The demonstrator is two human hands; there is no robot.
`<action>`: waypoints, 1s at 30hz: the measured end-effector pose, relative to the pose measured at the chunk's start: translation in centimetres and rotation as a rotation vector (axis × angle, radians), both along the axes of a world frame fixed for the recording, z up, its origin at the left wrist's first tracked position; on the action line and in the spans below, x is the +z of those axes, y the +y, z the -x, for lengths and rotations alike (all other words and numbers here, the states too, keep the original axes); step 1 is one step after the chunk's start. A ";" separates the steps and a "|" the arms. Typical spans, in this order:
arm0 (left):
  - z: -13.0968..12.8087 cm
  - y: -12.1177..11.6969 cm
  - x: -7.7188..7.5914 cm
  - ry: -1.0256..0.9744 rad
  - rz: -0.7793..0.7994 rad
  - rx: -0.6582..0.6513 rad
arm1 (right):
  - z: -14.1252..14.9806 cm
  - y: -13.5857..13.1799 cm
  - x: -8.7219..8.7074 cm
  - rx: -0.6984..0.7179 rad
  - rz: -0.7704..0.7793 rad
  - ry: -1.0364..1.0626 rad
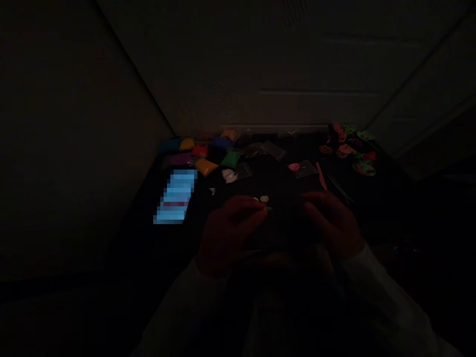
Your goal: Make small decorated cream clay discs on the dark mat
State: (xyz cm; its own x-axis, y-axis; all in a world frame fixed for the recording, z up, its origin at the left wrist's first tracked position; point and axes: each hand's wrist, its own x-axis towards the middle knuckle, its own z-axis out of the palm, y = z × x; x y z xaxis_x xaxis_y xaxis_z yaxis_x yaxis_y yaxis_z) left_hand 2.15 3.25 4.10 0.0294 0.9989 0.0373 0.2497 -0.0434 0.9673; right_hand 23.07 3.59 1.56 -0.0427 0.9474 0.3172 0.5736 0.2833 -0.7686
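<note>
In the dim light, my left hand [232,225] is over the middle of the dark table, thumb and forefinger pinched together. At their tips shows a small green piece of what looks like modelling clay [269,208]. Just beyond the fingertips lies a small pale round piece [264,199], with another pale bit partly hidden by the fingers. To the right, my right hand [332,220] hovers with thumb and forefinger apart and nothing visible between them. Beyond it are a pink strip [322,176] and a thin, long tool [340,188].
A lit phone [175,197] lies at the left. Behind it are several coloured clay packets, among them a green packet [231,159]. White clay [229,175] and pink clay [294,167] sit by clear bags. Colourful shaped pieces [345,150] crowd the back right, near the wall.
</note>
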 end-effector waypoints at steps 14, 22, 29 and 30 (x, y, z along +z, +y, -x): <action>-0.5 4.2 -3.4 0.411 -0.032 0.134 | -1.5 5.9 -4.4 0.082 -0.139 -0.721; -0.3 5.1 -3.7 0.445 -0.063 0.094 | 0.1 6.0 -0.7 0.263 -0.187 -0.471; -0.4 5.3 -3.3 0.408 -0.073 0.017 | 2.0 7.3 0.4 0.395 -0.198 -0.454; -0.4 5.3 -3.3 0.400 -0.066 0.005 | 2.1 7.3 0.4 0.399 -0.202 -0.461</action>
